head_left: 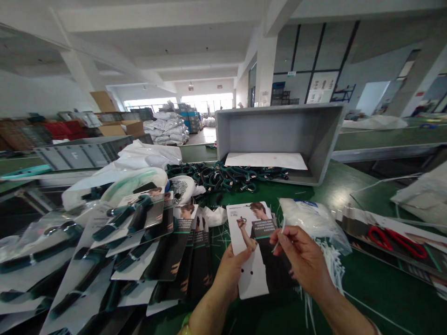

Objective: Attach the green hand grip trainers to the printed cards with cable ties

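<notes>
My left hand grips the left edge of a printed packaging card, thumb on its front face. The card is white and black, printed with a hand grip strengthener, and has two small dark holes low down. At the card's right side, my right hand pinches a thin white cable tie between thumb and fingers. Loose cable ties lie beside that wrist, below a clear plastic bag of more ties. To the left, several cards with grip strengtheners fastened on them lie in an overlapping pile.
A grey crate lies on its side at the back, with many dark green grip strengtheners heaped before it. Red-handled scissors rest on cards at the right. A white bowl of small metal parts stands behind the pile.
</notes>
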`<state>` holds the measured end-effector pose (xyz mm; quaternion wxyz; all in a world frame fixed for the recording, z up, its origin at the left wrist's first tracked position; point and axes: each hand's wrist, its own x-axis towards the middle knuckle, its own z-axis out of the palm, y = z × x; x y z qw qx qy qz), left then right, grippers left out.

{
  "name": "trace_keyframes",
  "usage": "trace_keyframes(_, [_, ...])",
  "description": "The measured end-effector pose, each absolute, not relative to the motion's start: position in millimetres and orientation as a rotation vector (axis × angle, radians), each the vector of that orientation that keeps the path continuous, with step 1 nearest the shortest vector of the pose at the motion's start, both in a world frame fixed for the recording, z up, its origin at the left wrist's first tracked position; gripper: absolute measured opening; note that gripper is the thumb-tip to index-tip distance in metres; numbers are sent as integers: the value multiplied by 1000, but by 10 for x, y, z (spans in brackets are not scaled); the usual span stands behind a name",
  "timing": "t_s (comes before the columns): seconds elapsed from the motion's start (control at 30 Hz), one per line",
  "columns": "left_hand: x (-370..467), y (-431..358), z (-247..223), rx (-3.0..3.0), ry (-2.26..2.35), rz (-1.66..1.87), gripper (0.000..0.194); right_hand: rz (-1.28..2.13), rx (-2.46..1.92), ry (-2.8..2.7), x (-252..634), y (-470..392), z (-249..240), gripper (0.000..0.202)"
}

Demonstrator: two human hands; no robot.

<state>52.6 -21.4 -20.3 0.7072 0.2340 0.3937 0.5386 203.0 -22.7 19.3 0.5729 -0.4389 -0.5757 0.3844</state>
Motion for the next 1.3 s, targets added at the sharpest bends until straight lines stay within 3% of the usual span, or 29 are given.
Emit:
trace_keyframes(0.5, [586,-270,-176,526,789,1153,30,1019,-822,-1109,1960,-133,-28,16])
trace_keyframes(0.83, [622,-326,-90,470,795,1139,49,1013,-855,-1141,1945,-107,-24,13])
trace_keyframes(0.93, [618,-337,-69,444,787,1143,54,770,-974,-1403,1981,-182,-38,9])
trace_keyframes(1.13, [597,-335,-107,500,782,1171,43,-128,-958,-2005,2115,-297,-155,14])
trace_keyframes(1.3, [591,-313,-118,611,821,1098,42,-381,-1100,-2072,2172,-240,-101,23])
